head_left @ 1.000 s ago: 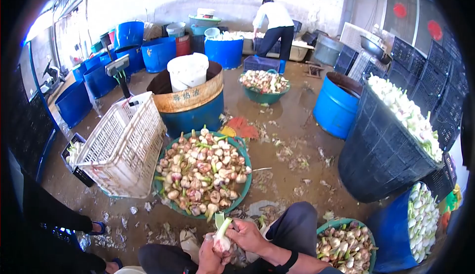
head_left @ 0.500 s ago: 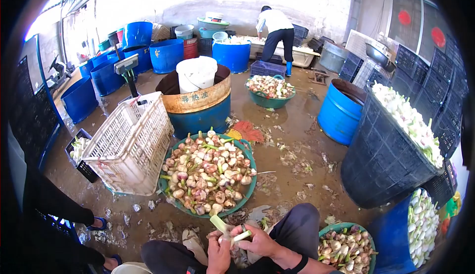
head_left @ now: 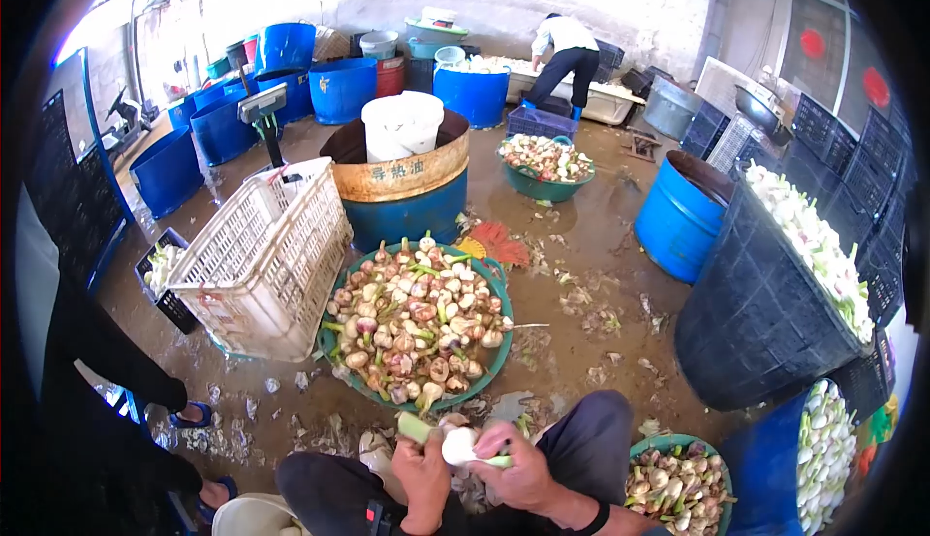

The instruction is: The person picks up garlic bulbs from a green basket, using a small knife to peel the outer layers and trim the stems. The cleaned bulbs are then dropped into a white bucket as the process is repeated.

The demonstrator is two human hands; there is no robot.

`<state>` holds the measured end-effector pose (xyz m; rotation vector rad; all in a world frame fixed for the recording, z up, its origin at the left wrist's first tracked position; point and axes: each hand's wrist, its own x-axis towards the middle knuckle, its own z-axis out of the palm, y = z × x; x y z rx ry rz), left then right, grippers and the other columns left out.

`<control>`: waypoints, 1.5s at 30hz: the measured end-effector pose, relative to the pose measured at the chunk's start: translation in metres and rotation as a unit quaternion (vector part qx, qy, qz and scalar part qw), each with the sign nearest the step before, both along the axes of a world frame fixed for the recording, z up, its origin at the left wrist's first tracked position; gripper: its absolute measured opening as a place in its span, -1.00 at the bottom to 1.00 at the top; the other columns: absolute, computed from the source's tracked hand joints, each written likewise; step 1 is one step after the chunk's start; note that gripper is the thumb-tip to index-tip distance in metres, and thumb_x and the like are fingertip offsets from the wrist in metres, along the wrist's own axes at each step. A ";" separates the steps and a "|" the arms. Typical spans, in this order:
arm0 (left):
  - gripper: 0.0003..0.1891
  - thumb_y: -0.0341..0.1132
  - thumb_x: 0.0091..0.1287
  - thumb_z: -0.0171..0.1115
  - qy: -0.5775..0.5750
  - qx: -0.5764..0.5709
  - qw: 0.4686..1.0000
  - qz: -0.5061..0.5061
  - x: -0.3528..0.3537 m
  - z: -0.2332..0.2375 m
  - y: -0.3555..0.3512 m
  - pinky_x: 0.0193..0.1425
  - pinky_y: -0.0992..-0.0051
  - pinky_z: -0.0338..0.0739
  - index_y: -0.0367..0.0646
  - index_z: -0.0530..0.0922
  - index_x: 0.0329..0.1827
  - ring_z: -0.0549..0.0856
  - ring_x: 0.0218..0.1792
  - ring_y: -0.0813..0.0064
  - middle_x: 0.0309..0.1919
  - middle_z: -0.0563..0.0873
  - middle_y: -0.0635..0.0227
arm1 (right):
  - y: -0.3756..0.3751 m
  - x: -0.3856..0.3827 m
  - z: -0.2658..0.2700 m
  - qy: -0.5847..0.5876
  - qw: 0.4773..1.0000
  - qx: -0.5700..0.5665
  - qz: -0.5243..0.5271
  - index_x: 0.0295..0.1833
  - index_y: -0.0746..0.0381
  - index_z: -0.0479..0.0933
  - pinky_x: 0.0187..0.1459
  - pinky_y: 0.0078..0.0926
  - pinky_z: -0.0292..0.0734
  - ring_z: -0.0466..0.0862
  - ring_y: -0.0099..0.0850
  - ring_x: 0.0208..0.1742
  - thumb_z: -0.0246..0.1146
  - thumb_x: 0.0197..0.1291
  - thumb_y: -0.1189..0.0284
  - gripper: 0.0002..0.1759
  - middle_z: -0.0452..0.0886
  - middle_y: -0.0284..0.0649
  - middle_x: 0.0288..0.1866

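Just on the near side of the green basin (head_left: 501, 352), a white garlic bulb (head_left: 459, 446) sits between the person's hands: the right hand (head_left: 518, 463) is closed around its green-stemmed side, while the left hand (head_left: 421, 470) clasps a green stalk (head_left: 415, 428) that points up toward the basin's near rim. Blur hides whether stalk and bulb are joined. To the basin's near left, a pale bucket (head_left: 232, 514) is partly cut off by the lower edge; to its near right stand a smaller basin (head_left: 728, 468) of unpeeled bulbs and a blue barrel (head_left: 770, 454) of white ones. The white crate (head_left: 262, 270) crowds the basin's left edge, leaving little room there. On its right, wet floor (head_left: 605, 255) strewn with peelings opens as far as the tall black tub (head_left: 765, 313). Just beyond the basin stands a rusty-rimmed drum (head_left: 402, 212) holding a white bucket (head_left: 397, 129); farther off to the basin's right are another heaped basin (head_left: 544, 190) and a blue drum (head_left: 678, 221). Beyond them, a co-worker (head_left: 570, 42) bends over a long tub (head_left: 605, 105).
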<state>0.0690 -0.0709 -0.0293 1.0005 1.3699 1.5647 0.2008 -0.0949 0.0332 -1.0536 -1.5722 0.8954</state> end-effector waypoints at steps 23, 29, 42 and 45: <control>-0.65 -0.20 0.22 0.26 0.453 -0.053 0.799 -0.392 0.009 -0.036 -0.051 -0.15 0.21 0.55 -0.24 0.56 -0.02 0.69 -0.23 0.09 -0.28 0.69 0.03 | 0.060 -0.062 0.036 0.172 0.892 -0.377 0.181 -0.17 0.20 0.42 -0.62 -0.70 0.39 0.54 -0.63 -0.58 0.30 0.18 0.47 -0.82 0.60 -0.29 -0.48; -0.67 -0.19 0.21 0.28 0.410 -0.041 0.813 -0.411 0.005 -0.044 -0.060 -0.23 0.23 0.55 -0.26 0.55 -0.10 0.67 -0.30 0.08 -0.35 0.66 0.06 | 0.043 -0.127 0.064 0.096 0.888 -0.286 0.347 -0.33 0.21 0.40 -0.40 -0.57 0.39 0.41 -0.61 -0.44 0.43 -0.01 0.29 -0.66 0.43 -0.44 -0.52; -0.75 -0.28 0.19 0.32 0.269 -0.029 0.904 -0.331 -0.044 0.026 -0.019 -0.23 0.28 0.54 -0.20 0.58 -0.14 0.65 -0.28 0.10 -0.36 0.64 0.15 | 0.245 0.064 0.004 -0.116 0.919 -0.377 -0.020 -0.31 0.13 0.43 -0.67 -0.70 0.21 0.35 -0.70 -0.62 0.20 0.27 0.19 -0.74 0.45 -0.44 -0.53; -0.78 -0.27 0.25 0.27 0.245 -0.026 0.907 -0.342 -0.043 0.019 -0.016 -0.31 0.33 0.51 -0.15 0.55 -0.13 0.65 -0.33 0.23 -0.40 0.62 0.23 | 0.277 0.061 -0.013 -0.174 0.912 -0.371 -0.011 -0.29 0.16 0.46 -0.63 -0.66 0.26 0.38 -0.67 -0.61 0.23 0.23 0.23 -0.77 0.48 -0.43 -0.51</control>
